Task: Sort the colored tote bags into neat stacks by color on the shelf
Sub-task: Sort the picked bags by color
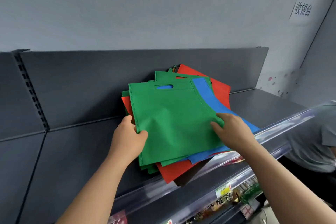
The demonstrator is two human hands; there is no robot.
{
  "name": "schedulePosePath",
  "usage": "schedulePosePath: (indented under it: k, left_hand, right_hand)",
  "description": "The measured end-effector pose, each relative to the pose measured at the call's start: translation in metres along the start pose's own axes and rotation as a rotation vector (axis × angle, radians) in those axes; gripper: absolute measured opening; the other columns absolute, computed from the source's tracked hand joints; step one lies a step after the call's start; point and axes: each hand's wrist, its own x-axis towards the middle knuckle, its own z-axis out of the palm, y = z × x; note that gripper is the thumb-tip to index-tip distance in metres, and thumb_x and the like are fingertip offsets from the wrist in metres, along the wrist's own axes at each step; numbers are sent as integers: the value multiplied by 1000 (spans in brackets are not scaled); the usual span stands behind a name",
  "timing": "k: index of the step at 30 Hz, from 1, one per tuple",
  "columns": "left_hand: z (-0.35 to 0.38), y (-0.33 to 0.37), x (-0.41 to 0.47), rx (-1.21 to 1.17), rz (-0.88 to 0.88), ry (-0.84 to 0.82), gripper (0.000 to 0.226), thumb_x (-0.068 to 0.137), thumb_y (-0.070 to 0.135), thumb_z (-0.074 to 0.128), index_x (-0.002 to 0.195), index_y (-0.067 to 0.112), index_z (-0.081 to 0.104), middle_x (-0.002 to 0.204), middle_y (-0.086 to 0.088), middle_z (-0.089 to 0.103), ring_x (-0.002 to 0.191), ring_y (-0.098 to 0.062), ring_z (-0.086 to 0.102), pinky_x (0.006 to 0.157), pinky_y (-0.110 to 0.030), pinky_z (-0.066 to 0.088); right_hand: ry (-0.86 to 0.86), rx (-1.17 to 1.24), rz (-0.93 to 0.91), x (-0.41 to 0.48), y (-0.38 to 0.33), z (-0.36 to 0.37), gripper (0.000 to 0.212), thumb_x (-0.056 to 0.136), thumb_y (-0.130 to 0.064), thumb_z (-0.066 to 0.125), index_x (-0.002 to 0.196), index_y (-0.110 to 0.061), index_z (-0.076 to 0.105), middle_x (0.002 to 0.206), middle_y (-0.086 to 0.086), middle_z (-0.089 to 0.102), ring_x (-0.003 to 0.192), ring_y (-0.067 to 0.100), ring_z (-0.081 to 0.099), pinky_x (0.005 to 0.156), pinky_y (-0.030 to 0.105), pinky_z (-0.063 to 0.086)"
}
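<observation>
We pinch the flat green non-woven tote bag [171, 114], left hand [129, 136] at nine o'clock, right hand [231, 129] at three, atop the mixed pile [169, 172] on the dark metal shelf [72, 151]. Lifting may drag the overhanging blue fabric bag [205, 92] off.

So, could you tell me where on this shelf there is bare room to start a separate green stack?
Bare shelf lies left of the mixed pile, between back panel and front rail. A smaller patch lies right of the pile. The middle is crowded: the pile overhangs the rail, left hand and right hand holding the top green bag.
</observation>
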Motion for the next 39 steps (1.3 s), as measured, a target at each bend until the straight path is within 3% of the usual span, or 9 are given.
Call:
schedulePosePath:
  k: [3,5,12,18,21,24,27,29,39]
  left_hand:
    - [4,0,-3,-39,-58,-25,11,87,22,56,92,13,54,71,1,58,53,-15,48,46,-24,34]
    - [7,1,-4,-47,-72,-40,29,88,30,57,99,4,59,70,-10,57,53,-14,43,48,-24,32]
    - [8,1,-1,-80,-94,52,54,87,22,66,134,10,43,114,-1,62,75,-12,62,53,-28,47]
    - [5,-2,-10,-149,-120,80,20,89,12,61,108,15,54,81,4,66,75,-22,66,66,-35,53]
    - [1,-5,-15,-200,-150,111,13,89,7,55,101,13,53,83,0,64,64,-16,54,56,-28,44]
    - [-2,-9,-17,-250,-150,99,6,88,17,61,92,18,57,87,-11,70,66,-22,60,62,-32,50]
    - [-3,-10,-20,-261,-118,69,21,86,20,68,104,20,56,94,7,68,82,-14,66,73,-35,55]
    - [-4,-12,-22,-248,-88,113,33,88,18,65,115,21,48,99,9,64,83,-11,64,67,-28,52]
    - [-54,-36,-38,-265,-45,291,28,91,21,60,113,29,45,92,19,61,83,-2,61,62,-25,47]
  right_hand:
    - [-83,-16,72,6,3,0,45,92,-38,50,120,-3,54,120,15,60,112,33,53,90,41,44]
    - [-80,9,55,7,2,2,45,91,-37,53,122,-5,53,121,14,60,112,33,53,90,40,45]
    - [-59,76,17,6,5,3,56,87,-35,62,133,-6,47,122,13,56,112,30,52,92,39,44]
    - [-103,44,-16,6,0,4,60,89,-40,58,137,-8,42,126,12,53,116,31,48,95,41,43]
    - [-98,28,-41,6,-4,8,35,90,-44,53,106,-13,56,100,6,58,99,30,53,75,38,45]
    - [-91,-14,-35,2,-8,8,40,89,-47,50,70,-15,39,75,2,45,76,28,48,58,32,32]
    - [-106,-12,-68,1,-16,7,39,89,-45,53,108,-11,55,103,8,58,99,32,55,80,38,45]
    - [-104,69,-78,0,-21,6,56,88,-39,58,135,-11,44,118,11,58,105,31,56,89,42,47]
    - [-127,702,56,-11,-56,9,60,80,-9,73,134,-4,48,109,6,57,94,22,58,82,31,44]
